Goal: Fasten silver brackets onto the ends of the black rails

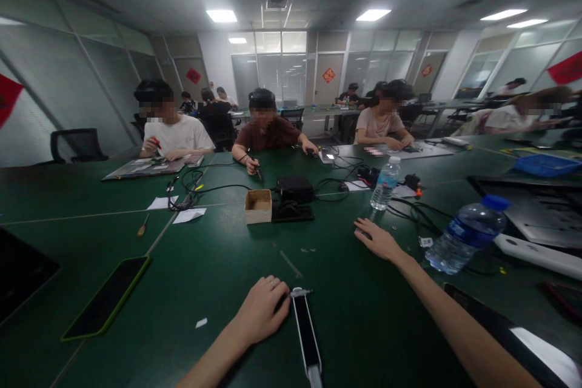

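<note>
My left hand (266, 309) lies on the green table with its fingers bent and close together. Its fingertips meet a thin grey piece at the far end of a long, narrow, white-edged object with a black face (306, 330); whether they pinch that piece is unclear. Further forward and to the right, my right hand (375, 239) rests palm down, fingers stretched out on the tabletop, a little left of a small clear water bottle (385, 185). Nothing shows in its grasp. A larger blue-capped bottle (466, 236) stands right of my right forearm.
A green-edged phone (108, 297) lies at left, near a small yellow-handled tool (142, 227). Ahead are an open cardboard box (258, 212), a black box (294, 189) and cables. A white power strip (541, 257) and blue tray (548, 165) are right. Co-workers sit opposite.
</note>
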Demonstrator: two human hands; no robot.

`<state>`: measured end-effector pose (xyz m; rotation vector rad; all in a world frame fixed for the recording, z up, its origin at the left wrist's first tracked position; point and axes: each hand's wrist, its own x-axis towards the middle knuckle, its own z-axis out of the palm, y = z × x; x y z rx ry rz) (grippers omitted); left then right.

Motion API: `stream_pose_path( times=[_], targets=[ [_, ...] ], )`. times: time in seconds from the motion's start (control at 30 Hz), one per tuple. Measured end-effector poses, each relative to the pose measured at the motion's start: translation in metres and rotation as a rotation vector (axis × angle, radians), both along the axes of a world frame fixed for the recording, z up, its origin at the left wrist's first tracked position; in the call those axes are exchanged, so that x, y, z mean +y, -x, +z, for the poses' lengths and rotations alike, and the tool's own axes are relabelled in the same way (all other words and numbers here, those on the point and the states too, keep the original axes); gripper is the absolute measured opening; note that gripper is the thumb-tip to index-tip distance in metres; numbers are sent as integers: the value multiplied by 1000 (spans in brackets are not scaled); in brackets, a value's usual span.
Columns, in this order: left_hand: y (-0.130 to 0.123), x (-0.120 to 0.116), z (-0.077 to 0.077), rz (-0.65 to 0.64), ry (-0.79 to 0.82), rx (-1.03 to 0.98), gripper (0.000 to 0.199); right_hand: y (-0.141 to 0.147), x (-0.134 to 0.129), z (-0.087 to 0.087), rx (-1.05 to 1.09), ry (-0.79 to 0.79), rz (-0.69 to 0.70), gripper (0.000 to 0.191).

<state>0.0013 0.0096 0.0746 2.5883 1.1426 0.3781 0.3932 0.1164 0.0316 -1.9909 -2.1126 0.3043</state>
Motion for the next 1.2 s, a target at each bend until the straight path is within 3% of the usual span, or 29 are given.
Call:
stream_pose_path(
  times=[0.27,0.47,0.63,0.73,0.8,1.0,1.07,1.13,1.2],
  targets=[
    [-1,1,-5,-14,-24,-15,15,71,-52,3,5,-9,122,66],
    [-1,1,-5,-7,-55,17,14,134,-72,14,190,2,287,62],
    [-1,0,-4,-5,-68,24,14,151,-82,19,232,-5,337,59],
    [-1,0,-3,-4,-66,16,14,141,-77,19,236,-43,310,67],
    [0,0,-3,-10,-56,14,13,124,-64,15,216,-88,209,69],
    [0,-2,1,0,-25,14,12,33,-8,-1,-22,-155,-439,70],
    [0,-2,1,3,-24,22,10,8,1,-3,-35,-141,-572,71],
    [0,-2,2,0,-25,21,10,-7,4,-4,-50,-122,-611,72],
    [0,-2,1,-2,-21,18,10,-9,3,-6,-66,-99,-544,72]
  ],
)
